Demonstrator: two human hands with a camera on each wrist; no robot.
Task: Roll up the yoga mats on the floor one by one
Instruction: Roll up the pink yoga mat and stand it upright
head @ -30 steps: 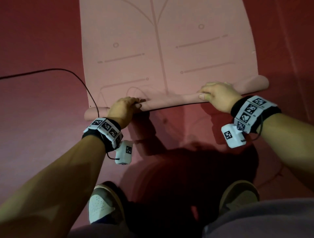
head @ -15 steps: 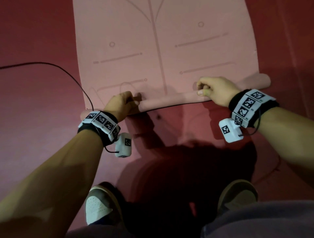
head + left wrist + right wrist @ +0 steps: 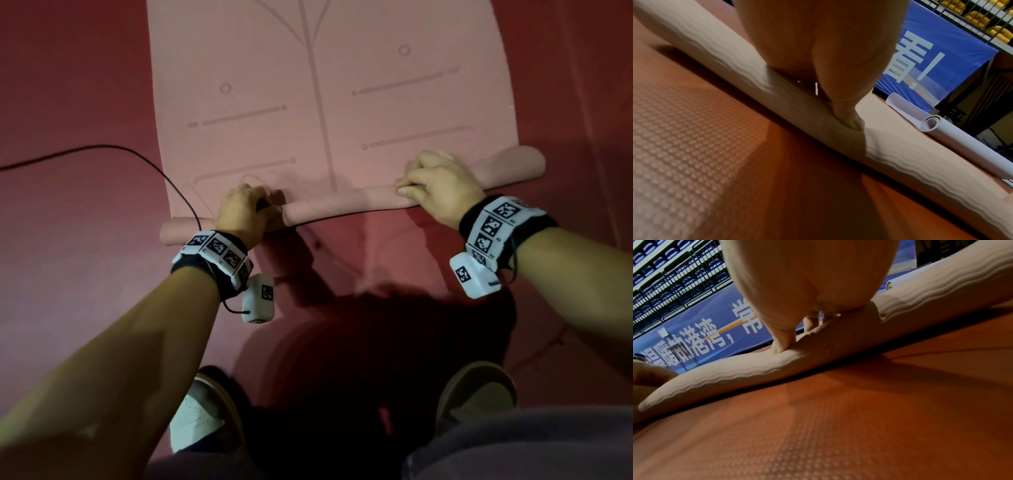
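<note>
Both the left hand (image 3: 244, 212) and the right hand (image 3: 440, 186) curled over the thin roll (image 3: 342, 205) lying crosswise on the floor, the flat pink mat (image 3: 325, 102) stretching straight ahead.

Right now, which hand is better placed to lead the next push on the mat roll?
Left, tentatively. The roll lies skewed, its left end nearer the feet. The left hand grips that lagging side; the right hand is already ahead.
</note>
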